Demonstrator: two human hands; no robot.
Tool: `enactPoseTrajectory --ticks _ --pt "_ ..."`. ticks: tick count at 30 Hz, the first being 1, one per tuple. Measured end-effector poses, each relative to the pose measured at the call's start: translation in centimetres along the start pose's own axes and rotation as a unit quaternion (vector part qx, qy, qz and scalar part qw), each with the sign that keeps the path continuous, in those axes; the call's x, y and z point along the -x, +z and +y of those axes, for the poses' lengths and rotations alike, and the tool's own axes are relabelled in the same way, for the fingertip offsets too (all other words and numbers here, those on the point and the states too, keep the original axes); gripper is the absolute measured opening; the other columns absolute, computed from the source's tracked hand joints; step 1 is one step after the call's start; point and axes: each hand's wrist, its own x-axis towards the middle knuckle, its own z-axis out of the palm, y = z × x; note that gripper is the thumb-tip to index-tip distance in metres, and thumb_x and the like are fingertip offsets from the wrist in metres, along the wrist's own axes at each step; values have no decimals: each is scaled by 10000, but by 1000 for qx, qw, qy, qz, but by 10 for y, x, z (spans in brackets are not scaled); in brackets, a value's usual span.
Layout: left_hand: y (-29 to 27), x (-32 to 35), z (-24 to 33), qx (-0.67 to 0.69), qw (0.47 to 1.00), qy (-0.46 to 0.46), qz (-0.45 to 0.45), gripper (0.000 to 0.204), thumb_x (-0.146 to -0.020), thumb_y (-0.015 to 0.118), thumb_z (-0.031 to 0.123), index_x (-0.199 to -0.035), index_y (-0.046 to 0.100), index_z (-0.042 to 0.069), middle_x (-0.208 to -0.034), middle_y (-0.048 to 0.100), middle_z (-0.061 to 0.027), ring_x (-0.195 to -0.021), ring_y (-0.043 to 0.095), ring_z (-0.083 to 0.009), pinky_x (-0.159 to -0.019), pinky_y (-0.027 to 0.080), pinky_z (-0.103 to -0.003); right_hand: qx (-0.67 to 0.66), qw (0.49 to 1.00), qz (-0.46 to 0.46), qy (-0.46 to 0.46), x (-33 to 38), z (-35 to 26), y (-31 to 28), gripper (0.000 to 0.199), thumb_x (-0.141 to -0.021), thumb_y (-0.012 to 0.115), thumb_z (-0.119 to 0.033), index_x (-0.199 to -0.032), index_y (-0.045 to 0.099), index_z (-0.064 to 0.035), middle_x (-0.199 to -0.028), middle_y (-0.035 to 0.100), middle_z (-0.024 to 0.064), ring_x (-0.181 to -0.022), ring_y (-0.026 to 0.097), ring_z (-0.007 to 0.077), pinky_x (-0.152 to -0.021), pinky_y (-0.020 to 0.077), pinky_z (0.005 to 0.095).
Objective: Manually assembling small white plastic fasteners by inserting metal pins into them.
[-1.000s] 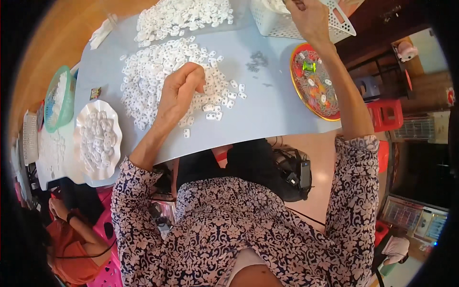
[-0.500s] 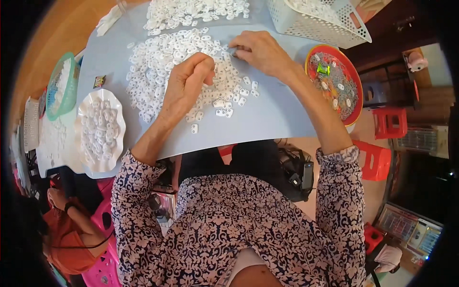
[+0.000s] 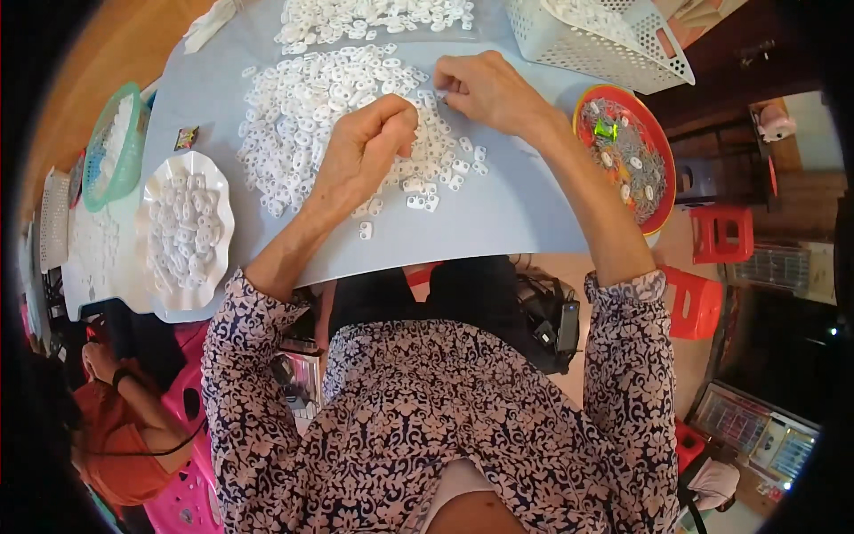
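Over the pile of small white plastic pieces (image 3: 298, 116), each with two holes, my left hand (image 3: 369, 142) is closed, fingers curled in; a bit of white shows at its fingertips, too small to make out. My right hand (image 3: 489, 92) hovers at the pile's right edge, thumb and fingers pinched together. What lies in that pinch, if anything, is hidden. A few loose pieces (image 3: 422, 202) sit on the table near its front edge. To the right stands a red and yellow bowl (image 3: 669, 169) with many thin grey metal pieces and several white ones in it.
A white scalloped dish (image 3: 222, 258) of white pieces is at the left, by a small wrapped packet (image 3: 186, 138). Farther left stands a green basket (image 3: 129, 169). A white perforated basket (image 3: 569, 62) is at the back right. Another person (image 3: 133, 418) sits at lower left.
My left hand has moved a little to the right, closer to my right hand. The right hand stays pinched at nearly the same place. The view has shifted slightly.
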Motion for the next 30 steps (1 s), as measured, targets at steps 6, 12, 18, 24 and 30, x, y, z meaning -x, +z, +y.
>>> enactPoseTrajectory --ticks 6,12,18,24,30 --pt "0 0 2 6 1000 2 6 208 -912 473 170 -842 579 6 -644 509 -3 -624 483 -76 -559 376 -227 36 999 -20 17 -2 -1 -3 102 -731 605 -40 -809 613 24 -713 637 170 -669 629 290 -622 492 354" --pt "1 0 3 2 1000 17 5 196 -912 471 150 -840 577 2 -642 514 -7 -619 484 -77 -557 377 -228 26 999 13 37 6 -4 -2 157 -742 625 -69 -876 655 7 -715 653 138 -614 616 207 -600 488 301" --pt "-1 0 4 10 1000 0 14 184 -914 481 146 -862 589 6 -649 538 -13 -628 492 -75 -566 386 -223 -273 952 31 137 13 -25 -8 174 -828 620 -110 -931 677 19 -687 615 6 -620 534 54 -578 443 210" --pt "-4 -1 3 48 999 -3 3 190 -929 486 141 -932 596 -13 -697 571 -21 -667 518 -79 -635 435 -229 -325 940 9 99 16 -46 -7 150 -870 611 -98 -936 673 22 -721 616 3 -630 533 51 -578 436 191" --pt "-3 0 4 62 998 1 10 184 -923 481 126 -930 600 -13 -699 610 -39 -661 524 -80 -644 445 -237 -331 937 70 82 19 -45 -2 116 -826 634 -94 -839 678 12 -633 603 -1 -582 520 36 -516 402 201"
